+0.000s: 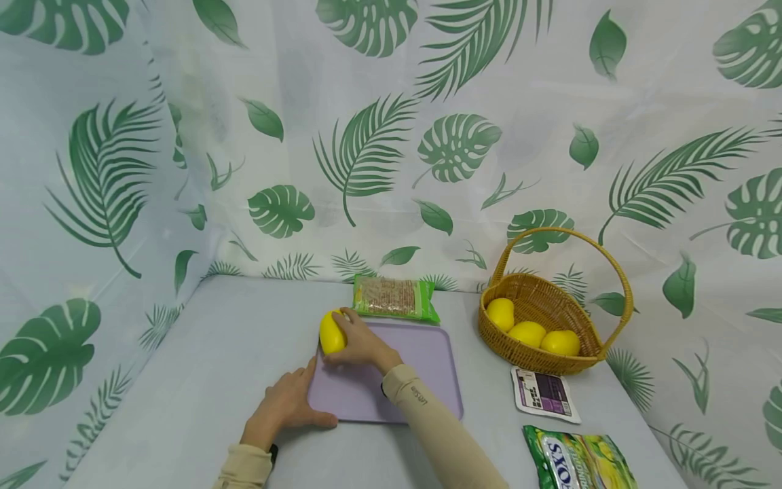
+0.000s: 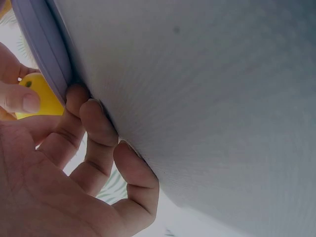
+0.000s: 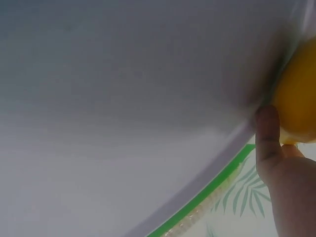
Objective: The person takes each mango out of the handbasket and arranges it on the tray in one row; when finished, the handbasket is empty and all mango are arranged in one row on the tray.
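Note:
A yellow lemon (image 1: 331,333) sits at the far left corner of a lilac tray (image 1: 427,367), and my right hand (image 1: 360,343) grips it from above. In the right wrist view the lemon (image 3: 298,98) touches the tray (image 3: 138,98) and a fingertip lies beside it. My left hand (image 1: 287,404) rests at the tray's near left corner with its fingers curled against the rim (image 2: 42,54). The lemon (image 2: 42,96) also shows behind that rim in the left wrist view.
A wicker basket (image 1: 550,309) with three lemons stands at the right. A green packet of biscuits (image 1: 394,297) lies behind the tray. A small white and purple packet (image 1: 546,394) and a green candy bag (image 1: 577,458) lie near the front right. Leaf-print cloth walls surround the table.

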The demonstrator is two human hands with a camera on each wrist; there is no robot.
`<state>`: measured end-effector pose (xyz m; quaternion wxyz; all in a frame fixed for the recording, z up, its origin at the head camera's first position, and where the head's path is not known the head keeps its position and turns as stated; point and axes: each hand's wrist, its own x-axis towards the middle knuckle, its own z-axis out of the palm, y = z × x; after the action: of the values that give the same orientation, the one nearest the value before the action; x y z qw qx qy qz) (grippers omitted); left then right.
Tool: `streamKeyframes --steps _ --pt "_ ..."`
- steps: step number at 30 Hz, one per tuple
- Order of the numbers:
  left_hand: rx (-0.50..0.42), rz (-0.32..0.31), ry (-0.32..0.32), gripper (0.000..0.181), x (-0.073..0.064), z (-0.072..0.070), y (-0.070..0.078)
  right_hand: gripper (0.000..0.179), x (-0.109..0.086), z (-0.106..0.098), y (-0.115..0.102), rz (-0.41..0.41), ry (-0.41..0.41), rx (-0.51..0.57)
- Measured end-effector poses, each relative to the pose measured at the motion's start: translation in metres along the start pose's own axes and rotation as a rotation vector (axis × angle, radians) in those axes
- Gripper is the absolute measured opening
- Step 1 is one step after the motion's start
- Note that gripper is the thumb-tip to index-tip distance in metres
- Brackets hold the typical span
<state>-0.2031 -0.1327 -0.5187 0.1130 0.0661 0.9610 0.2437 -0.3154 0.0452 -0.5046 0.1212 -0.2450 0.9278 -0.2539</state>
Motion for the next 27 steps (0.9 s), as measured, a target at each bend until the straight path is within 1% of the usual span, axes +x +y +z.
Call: streamKeyframes --steps 5,12,16,22,27 --pt "-0.011 -0.016 -0.009 0.132 0.001 0.002 0.001 0.104 0.0 0.002 0.001 0.012 -0.005 -0.007" --pt "-0.002 -0.01 0.004 0.133 0.001 0.003 -0.001 0.105 -0.002 0.002 0.004 -0.005 0.011 -0.011" --pt "-0.007 -0.014 0.006 0.134 0.001 0.004 -0.001 0.104 -0.007 0.0 0.007 -0.024 0.024 -0.007" --pt "-0.01 -0.014 0.012 0.134 -0.001 0.005 0.0 0.104 -0.018 -0.009 0.009 -0.055 0.045 -0.024" --pt "0.005 -0.012 0.016 0.133 0.0 0.004 0.001 0.102 -0.029 -0.025 0.013 -0.052 0.066 -0.047"
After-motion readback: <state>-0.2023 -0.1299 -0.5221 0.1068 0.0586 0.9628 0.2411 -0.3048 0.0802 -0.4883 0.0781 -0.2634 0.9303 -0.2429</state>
